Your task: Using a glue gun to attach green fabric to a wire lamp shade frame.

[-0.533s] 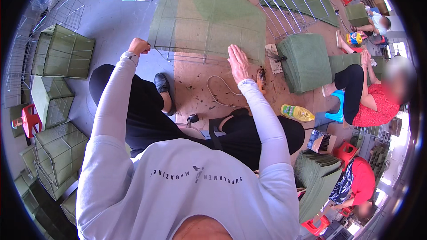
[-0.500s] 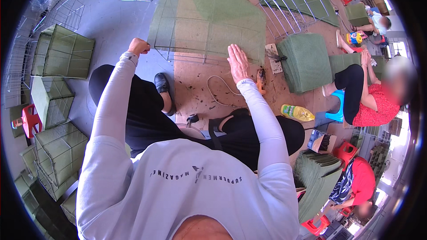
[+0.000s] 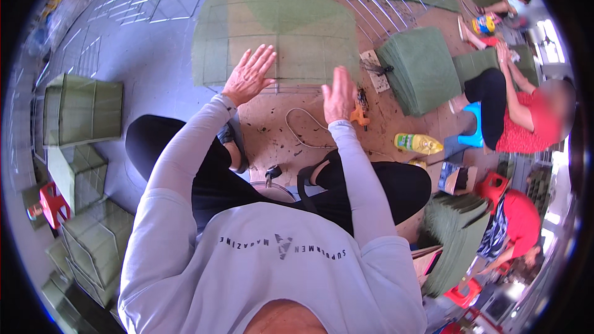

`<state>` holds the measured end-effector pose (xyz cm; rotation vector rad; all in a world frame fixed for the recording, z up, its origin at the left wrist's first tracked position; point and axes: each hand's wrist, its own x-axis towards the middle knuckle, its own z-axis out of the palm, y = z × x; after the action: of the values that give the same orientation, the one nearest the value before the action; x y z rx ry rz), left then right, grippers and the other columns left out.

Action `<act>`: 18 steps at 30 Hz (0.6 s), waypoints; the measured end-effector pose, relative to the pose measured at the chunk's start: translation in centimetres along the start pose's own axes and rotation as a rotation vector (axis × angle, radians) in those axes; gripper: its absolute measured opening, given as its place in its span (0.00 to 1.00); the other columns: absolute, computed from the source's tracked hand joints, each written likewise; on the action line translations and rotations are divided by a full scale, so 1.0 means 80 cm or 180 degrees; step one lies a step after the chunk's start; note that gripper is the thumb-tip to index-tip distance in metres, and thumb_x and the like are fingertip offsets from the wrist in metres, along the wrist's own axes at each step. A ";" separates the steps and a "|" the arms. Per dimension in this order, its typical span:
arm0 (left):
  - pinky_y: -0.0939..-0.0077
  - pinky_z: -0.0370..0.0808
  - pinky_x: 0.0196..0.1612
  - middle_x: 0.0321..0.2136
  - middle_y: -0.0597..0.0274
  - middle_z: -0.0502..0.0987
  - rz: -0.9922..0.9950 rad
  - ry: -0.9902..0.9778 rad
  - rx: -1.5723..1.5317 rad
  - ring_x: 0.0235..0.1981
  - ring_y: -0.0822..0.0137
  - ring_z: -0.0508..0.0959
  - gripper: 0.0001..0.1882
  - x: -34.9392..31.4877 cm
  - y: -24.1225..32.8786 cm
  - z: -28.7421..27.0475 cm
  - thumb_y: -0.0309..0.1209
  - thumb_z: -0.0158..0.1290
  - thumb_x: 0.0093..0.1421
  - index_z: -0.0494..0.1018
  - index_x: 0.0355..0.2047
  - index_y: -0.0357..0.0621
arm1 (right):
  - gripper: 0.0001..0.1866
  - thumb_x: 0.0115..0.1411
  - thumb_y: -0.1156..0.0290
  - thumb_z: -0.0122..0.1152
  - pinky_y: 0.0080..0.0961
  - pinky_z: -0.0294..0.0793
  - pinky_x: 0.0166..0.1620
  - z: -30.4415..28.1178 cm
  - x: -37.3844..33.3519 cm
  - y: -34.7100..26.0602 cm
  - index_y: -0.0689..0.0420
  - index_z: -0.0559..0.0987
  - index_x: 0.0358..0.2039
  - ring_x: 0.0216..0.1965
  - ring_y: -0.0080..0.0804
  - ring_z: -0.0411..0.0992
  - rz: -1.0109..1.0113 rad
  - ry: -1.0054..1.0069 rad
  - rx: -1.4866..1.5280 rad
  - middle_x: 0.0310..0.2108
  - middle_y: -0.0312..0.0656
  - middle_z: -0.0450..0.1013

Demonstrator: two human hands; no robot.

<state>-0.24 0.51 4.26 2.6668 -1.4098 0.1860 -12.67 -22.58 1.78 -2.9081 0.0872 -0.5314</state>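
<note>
A sheet of green mesh lies over a wire frame, whose thin rods show through it and stick out along the near edge. My left hand is at the middle of that near edge, fingers spread, over the mesh. My right hand is by the sheet's right near corner, its fingers stretched out and close together. Neither hand holds anything. Just right of my right hand lies an orange glue gun, near a looped pale cord.
A stack of green mesh sheets and a bare wire frame stand at the right. A yellow bottle lies near my right knee. Mesh-covered frames are piled at the left. A co-worker in red sits at the right.
My left hand has left the sheet's left near corner, opened from a closed grip and moved right along the near edge. My right hand has drawn back slightly towards me.
</note>
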 end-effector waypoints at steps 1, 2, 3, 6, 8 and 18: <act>0.64 0.43 0.62 0.61 0.59 0.46 -0.0058 -0.0020 0.0051 0.62 0.62 0.44 0.36 -0.004 -0.007 0.009 0.50 0.40 0.56 0.47 0.59 0.43 | 0.29 0.56 0.64 0.50 0.39 0.52 0.57 0.001 -0.009 0.007 0.58 0.56 0.56 0.57 0.38 0.54 0.1113 0.0360 0.0367 0.57 0.47 0.53; 0.64 0.43 0.62 0.61 0.59 0.46 -0.0123 -0.0040 0.0100 0.62 0.62 0.44 0.36 -0.006 -0.012 0.013 0.50 0.40 0.56 0.47 0.59 0.42 | 0.28 0.56 0.65 0.51 0.40 0.55 0.56 0.007 -0.021 0.020 0.58 0.57 0.55 0.55 0.39 0.57 0.2216 0.0730 0.0732 0.57 0.48 0.53; 0.63 0.44 0.62 0.61 0.59 0.46 -0.0153 -0.0189 0.0212 0.62 0.62 0.45 0.37 -0.010 -0.019 0.015 0.53 0.37 0.56 0.47 0.59 0.43 | 0.24 0.56 0.65 0.49 0.39 0.59 0.51 0.026 -0.039 0.035 0.61 0.61 0.52 0.51 0.42 0.60 0.2822 0.1167 0.1086 0.54 0.50 0.57; 0.63 0.44 0.62 0.61 0.59 0.47 0.0024 -0.0204 0.0084 0.62 0.62 0.46 0.37 0.010 -0.010 0.016 0.54 0.37 0.56 0.47 0.59 0.43 | 0.18 0.58 0.64 0.45 0.36 0.69 0.41 0.113 -0.160 0.145 0.65 0.72 0.41 0.42 0.47 0.68 0.3910 0.0495 0.0748 0.42 0.55 0.68; 0.63 0.44 0.62 0.60 0.59 0.47 -0.0017 -0.0279 0.0074 0.62 0.61 0.46 0.37 0.004 -0.016 0.018 0.53 0.39 0.55 0.48 0.59 0.43 | 0.18 0.58 0.62 0.44 0.35 0.69 0.41 0.134 -0.183 0.159 0.65 0.74 0.38 0.41 0.46 0.69 0.3985 -0.0332 0.0445 0.39 0.54 0.70; 0.58 0.44 0.61 0.60 0.59 0.49 -0.0147 -0.0641 0.0292 0.62 0.61 0.48 0.40 0.001 -0.011 0.004 0.52 0.46 0.50 0.50 0.58 0.45 | 0.39 0.40 0.39 0.60 0.31 0.73 0.37 0.194 -0.129 0.144 0.68 0.75 0.34 0.35 0.39 0.74 0.5543 -0.0920 0.1097 0.33 0.50 0.74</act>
<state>0.54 0.89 3.94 2.8594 -1.4239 -0.0239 -17.07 -30.31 -18.27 -1.5480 1.8762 0.2003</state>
